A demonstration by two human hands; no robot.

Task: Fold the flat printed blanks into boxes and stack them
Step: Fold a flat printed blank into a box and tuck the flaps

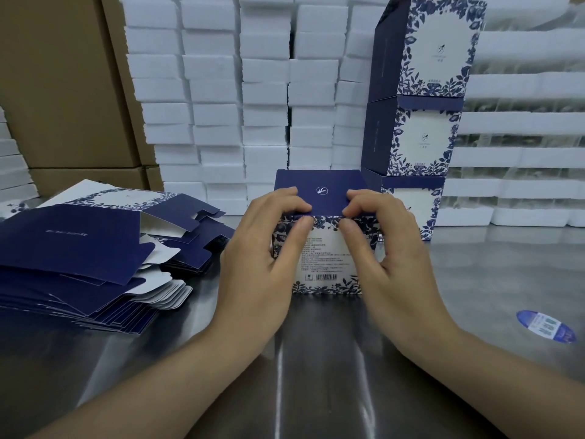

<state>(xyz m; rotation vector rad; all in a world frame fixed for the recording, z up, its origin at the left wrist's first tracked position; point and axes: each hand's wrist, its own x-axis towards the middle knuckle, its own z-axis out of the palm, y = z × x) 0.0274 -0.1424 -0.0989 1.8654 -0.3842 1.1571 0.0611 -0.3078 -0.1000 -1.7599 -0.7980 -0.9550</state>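
Box (323, 264) stands on the metal table (316, 359) at centre, near you. Your left hand (259, 264) and right hand (395, 264) both grip it, fingers curled over its navy lid (319, 185), thumbs pressing its front. Flat blanks (63, 242) lie piled at left; three finished boxes (421, 137) stand stacked at far right.

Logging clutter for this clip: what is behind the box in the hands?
White foam blocks stacked in columns rise behind the box, with three finished boxes stacked behind it to the right. The box hides the lowest foam rows.
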